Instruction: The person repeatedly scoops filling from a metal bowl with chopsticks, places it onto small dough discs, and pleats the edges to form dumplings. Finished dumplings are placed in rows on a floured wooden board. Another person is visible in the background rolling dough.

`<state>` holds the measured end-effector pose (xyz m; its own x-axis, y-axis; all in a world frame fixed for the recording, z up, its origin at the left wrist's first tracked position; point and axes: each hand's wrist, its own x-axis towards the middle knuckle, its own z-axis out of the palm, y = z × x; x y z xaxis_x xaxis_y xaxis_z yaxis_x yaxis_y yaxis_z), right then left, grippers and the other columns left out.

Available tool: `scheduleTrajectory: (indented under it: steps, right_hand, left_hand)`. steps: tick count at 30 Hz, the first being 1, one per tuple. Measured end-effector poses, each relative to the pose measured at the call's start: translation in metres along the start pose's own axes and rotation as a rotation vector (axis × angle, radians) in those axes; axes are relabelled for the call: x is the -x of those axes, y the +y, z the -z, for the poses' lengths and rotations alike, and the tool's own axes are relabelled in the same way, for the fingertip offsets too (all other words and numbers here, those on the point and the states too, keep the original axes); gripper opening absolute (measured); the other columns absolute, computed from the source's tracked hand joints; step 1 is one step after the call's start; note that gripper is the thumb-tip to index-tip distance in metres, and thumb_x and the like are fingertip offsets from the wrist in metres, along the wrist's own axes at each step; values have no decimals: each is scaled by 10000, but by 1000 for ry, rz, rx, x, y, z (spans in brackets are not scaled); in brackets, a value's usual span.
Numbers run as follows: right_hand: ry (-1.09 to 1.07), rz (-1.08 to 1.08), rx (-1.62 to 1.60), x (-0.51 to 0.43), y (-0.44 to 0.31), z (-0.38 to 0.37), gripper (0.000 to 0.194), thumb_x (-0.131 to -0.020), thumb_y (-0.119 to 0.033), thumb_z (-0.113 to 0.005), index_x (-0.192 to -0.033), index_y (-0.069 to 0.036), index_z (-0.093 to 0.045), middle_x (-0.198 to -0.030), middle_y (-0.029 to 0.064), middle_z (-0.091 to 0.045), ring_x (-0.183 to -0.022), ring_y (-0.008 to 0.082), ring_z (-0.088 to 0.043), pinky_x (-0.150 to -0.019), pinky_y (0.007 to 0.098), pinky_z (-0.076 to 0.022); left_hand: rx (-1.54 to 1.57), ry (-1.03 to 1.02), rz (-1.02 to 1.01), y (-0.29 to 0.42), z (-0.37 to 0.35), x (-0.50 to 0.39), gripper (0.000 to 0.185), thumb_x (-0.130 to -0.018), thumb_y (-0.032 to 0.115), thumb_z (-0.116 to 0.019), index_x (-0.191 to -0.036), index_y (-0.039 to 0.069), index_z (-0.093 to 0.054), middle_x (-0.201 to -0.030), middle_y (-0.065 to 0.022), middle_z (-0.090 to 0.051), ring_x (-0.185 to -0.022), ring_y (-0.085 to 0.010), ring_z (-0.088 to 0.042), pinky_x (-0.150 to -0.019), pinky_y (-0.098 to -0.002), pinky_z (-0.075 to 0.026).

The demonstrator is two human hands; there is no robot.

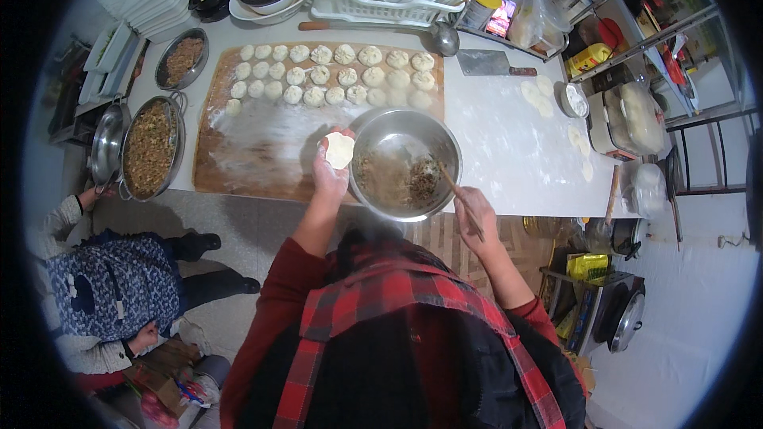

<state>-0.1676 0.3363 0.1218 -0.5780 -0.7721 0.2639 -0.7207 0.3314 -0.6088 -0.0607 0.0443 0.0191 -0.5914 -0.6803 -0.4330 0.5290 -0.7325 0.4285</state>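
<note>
On the palm of my left hand (331,170) lies a flat round dough wrapper (339,151). My right hand (477,217) grips a pair of wooden chopsticks (456,190), whose tips reach into the filling. That dark chopped filling (423,180) sits at the right side of a large steel bowl (381,131), at the table's near edge between my hands. Behind the bowl, rows of pleated filled buns (344,53) stand on a floured wooden board (262,173). More flat wrappers (537,95) lie on the white table at the right.
Beyond the board are a steel ladle (444,39), a cleaver (484,63) and a white dish rack (387,12). Pans of filling (150,149) stand at the left, where another person (113,286) is near the table. A small flour bowl (574,100) is at the right.
</note>
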Motion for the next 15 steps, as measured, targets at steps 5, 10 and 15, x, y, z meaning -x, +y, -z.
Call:
scheduleTrajectory:
  steps: [5, 10, 15]
  right_hand:
    - [-278, -149, -236, 22, -17, -15, 406, -765, 72, -575, -1168, 24, -556, -899, 190, -592, -775, 362, -589, -697, 423, -503]
    - [-106, 17, -13, 14, -28, 8, 370, -764, 64, -556, -1129, 8, -583, -875, 186, -585, -774, 381, -586, -690, 434, -498]
    - [-134, -97, -54, 17, -48, 3, 121, -872, -32, -577, -977, -5, -629, -831, 194, -595, -758, 389, -604, -646, 438, -494]
  left_hand:
    - [4, -25, -7, 1, -2, 2, 407, -990, 246, -410, -1254, -49, -504, -1224, -229, -584, -1184, -339, -550, -1063, -423, -412]
    - [12, -2, -28, 1, -3, 4, 401, -983, 245, -427, -1240, -52, -505, -1217, -231, -585, -1181, -342, -551, -1063, -427, -412]
    - [7, 27, -39, 0, -5, 6, 396, -981, 240, -421, -1235, -51, -506, -1214, -232, -585, -1180, -343, -551, -1057, -427, -415]
